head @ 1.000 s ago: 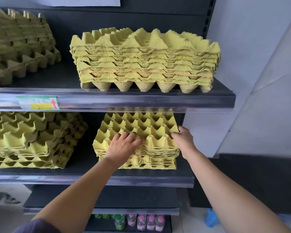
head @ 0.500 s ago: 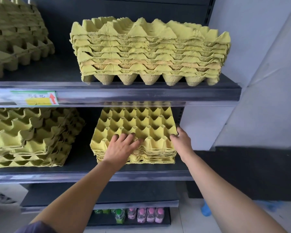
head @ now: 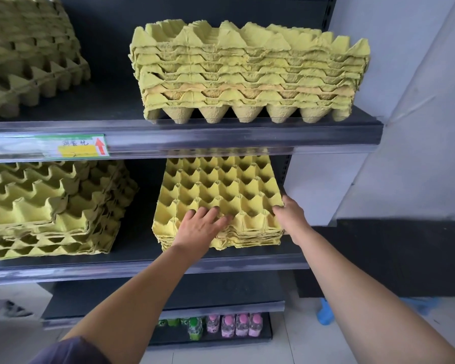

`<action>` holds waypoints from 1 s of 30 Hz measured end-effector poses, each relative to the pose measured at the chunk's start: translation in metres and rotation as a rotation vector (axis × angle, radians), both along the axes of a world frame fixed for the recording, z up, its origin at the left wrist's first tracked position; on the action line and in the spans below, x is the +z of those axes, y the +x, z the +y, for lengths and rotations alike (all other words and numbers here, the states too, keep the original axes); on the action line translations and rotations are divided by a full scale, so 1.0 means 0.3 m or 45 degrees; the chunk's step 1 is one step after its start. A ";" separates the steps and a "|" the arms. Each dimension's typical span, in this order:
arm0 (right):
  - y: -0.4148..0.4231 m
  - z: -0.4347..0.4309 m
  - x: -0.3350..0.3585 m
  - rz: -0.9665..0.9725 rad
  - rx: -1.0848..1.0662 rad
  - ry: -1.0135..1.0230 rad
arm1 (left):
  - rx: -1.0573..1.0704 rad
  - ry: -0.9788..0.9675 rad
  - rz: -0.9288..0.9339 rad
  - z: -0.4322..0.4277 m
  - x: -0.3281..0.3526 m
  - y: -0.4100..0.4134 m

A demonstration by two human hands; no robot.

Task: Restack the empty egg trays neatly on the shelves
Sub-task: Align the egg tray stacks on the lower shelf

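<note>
Head view: the egg tray stack [head: 221, 187] sits at centre frame on the middle shelf [head: 116, 269]. The left grip [head: 202, 228] lies flat on its top front edge, fingers spread and straight. The right grip [head: 290, 215] curls round the stack's right front corner.

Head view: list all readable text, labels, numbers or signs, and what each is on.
"鸡蛋托" (handwritten, blurred, best reading): on the shelf-edge label clipped to the upper shelf rail.
Red up arrow, no words: right end of the same label.
Bottle labels on the bottom shelf: too small to read.
No print visible on the egg trays.
</note>
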State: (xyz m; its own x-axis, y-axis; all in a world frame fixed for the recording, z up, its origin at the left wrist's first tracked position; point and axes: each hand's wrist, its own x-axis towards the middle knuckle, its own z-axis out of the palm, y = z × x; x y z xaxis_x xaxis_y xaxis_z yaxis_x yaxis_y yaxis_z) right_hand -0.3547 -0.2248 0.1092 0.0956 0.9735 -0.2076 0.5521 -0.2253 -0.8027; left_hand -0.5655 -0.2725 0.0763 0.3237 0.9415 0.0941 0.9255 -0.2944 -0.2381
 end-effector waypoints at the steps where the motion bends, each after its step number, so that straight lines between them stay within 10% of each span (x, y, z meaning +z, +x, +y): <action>1: 0.005 0.001 -0.003 -0.018 0.007 -0.017 | -0.009 -0.005 0.002 -0.002 0.001 -0.001; 16: -0.022 -0.028 -0.071 0.046 -0.121 -0.196 | -0.016 -0.111 -0.075 -0.001 -0.040 -0.005; 24: -0.035 -0.079 -0.113 0.112 -0.145 -0.171 | 0.340 0.046 -0.808 0.011 0.005 -0.161; 30: -0.076 -0.081 -0.150 0.164 -0.280 0.025 | 0.394 -0.058 -0.614 -0.010 -0.058 -0.216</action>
State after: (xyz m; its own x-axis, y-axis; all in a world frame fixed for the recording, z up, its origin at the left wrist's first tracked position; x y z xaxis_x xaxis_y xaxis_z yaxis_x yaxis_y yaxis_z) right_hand -0.3774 -0.2490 0.0640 0.2794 0.9362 -0.2132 0.3843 -0.3125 -0.8687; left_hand -0.6302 -0.2754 0.0588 -0.0373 0.9921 0.1196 0.9710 0.0077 0.2389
